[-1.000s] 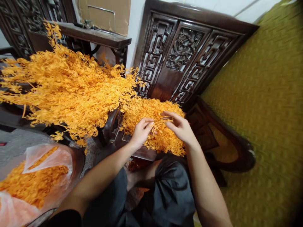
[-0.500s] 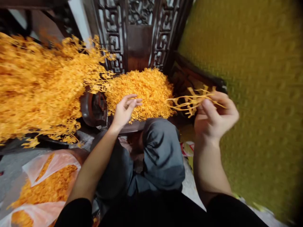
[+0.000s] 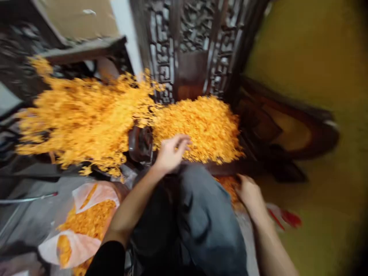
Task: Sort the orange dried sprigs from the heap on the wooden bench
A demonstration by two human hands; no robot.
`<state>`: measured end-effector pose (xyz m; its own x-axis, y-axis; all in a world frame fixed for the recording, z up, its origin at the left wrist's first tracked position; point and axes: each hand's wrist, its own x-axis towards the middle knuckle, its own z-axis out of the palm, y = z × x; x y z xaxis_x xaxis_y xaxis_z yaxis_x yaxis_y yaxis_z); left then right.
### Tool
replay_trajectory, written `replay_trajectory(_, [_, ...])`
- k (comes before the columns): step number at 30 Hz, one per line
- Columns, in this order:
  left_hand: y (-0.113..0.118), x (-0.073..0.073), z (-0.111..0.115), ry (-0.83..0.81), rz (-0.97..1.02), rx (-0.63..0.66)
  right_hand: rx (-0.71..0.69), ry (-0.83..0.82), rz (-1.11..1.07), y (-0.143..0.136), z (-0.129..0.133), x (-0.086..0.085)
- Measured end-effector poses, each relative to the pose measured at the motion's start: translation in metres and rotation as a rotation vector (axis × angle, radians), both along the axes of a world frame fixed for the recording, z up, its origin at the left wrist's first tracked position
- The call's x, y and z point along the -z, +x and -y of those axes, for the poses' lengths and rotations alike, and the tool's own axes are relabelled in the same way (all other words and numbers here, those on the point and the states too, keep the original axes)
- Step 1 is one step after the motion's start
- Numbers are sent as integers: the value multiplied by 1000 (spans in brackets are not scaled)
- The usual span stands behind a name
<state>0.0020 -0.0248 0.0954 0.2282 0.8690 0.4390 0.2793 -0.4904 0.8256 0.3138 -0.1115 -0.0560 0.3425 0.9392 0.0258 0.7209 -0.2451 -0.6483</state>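
Observation:
A heap of small orange pieces (image 3: 201, 126) lies on a dark wooden seat in front of me; they look like bits of dried plant or plastic sprigs. My left hand (image 3: 172, 152) hovers at its near edge, fingers loosely bent and thumb apart, with nothing visible in it. Low beside my right knee is my right hand (image 3: 250, 193), smeared by motion, at more orange material (image 3: 228, 188) below the seat's edge. Whether its fingers hold anything is hidden. To the left spreads a big bundle of branching orange sprigs (image 3: 86, 119).
A plastic bag (image 3: 82, 245) with orange pieces stands on the floor at lower left. A carved wooden panel (image 3: 192, 69) rises behind the heap. At right are a dark wooden armrest (image 3: 324, 130) and a yellow-green surface (image 3: 301, 50). A wooden post (image 3: 139, 143) separates bundle and heap.
My right hand has dropped from chest height down beside my knee, and the orange sprig it held is out of sight. The view has shifted. My left hand stays by the heap.

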Motion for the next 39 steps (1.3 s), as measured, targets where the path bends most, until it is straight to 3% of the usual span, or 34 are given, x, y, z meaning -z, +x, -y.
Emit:
replay_trajectory(3, [-13,-48,36,348,-306,-37,-89,69,288,-7,-31,-67])
replay_trajectory(4, [-21,-64,45,411,-423,-84,-107,164,323,-17,-42,-94])
replay_trajectory(6, [-43,-93,53,449,-682,-274,-287,428,279,-53,-63,-149])
replay_trajectory(9, [-89,-117,36,266,-1044,-568,-695,587,208,-131,-100,-212])
replay_trajectory(11, [-121,-120,12,22,-1184,-660,-902,603,203,-184,-129,-235])
replay_trajectory(14, [-163,-117,-21,-137,-1143,-577,-1093,674,279,-251,-172,-246])
replay_trajectory(17, [-189,-118,-36,-86,-884,-533,-1248,640,286,-299,-205,-244])
replay_trajectory(19, [-198,-126,-36,-27,-666,-584,-1281,594,280,-319,-218,-243])
replay_trajectory(22, [-205,-145,-28,-17,-388,-654,-1216,590,282,-328,-233,-249])
replay_trajectory(24, [-210,-158,-22,-109,-335,-499,-1299,463,272,-319,-247,-256])
replay_trajectory(26, [-218,-166,-19,-222,-396,-240,-1415,268,199,-303,-265,-260])
replay_trajectory(28, [-229,-165,-25,-240,-454,-141,-1338,258,97,-289,-281,-259])
replay_trajectory(29, [-236,-161,-32,-192,-466,-198,-1216,346,61,-284,-286,-255])
replay_trajectory(31, [-251,-146,-50,-55,-503,-462,-974,542,43,-281,-289,-247])
replay_trajectory(34, [-273,-117,-76,-90,-745,-852,-903,658,58,-288,-277,-238])
replay_trajectory(37, [-288,-101,-91,-210,-805,-951,-977,732,102,-297,-257,-243])
replay_trajectory(39, [-293,-106,-96,-180,-751,-921,-1003,788,116,-297,-247,-252])
